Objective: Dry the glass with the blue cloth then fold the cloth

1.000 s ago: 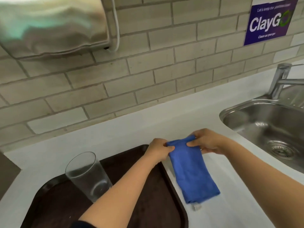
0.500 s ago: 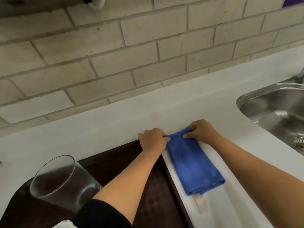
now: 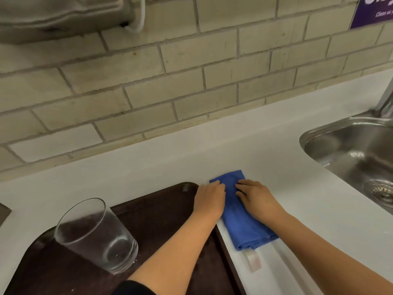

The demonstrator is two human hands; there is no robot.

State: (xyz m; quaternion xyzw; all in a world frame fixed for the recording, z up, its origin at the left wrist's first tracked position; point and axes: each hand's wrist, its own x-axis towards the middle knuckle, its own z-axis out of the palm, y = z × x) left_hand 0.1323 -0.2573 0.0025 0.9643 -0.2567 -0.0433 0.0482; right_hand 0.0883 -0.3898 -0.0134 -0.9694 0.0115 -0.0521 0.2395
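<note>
the blue cloth (image 3: pixel 242 213) lies on the white table (image 3: pixel 265 158), already folded into a narrow strip just beside the right edge of the dark tray (image 3: pixel 161 211). its long axis runs from the far end, nearer the tiled wall, back toward the person and a little to the right, with a pale tag poking out at the near end. both hands sit on the far half of the strip. the left hand (image 3: pixel 210 199) rests flat at the cloth's left edge, fingers spread loosely, pressing rather than pinching. the right hand (image 3: pixel 255 199) lies palm down across the cloth's middle, likewise flat and gripping nothing that i can see. the near end lies free, toward the person's body, so another fold would likely be made along that long axis. both hands look about equally close to it. the glass (image 3: pixel 95 235) stands upright on the tray, well off to the left, untouched. the steel sink (image 3: pixel 331 135) sits away to the right.
</note>
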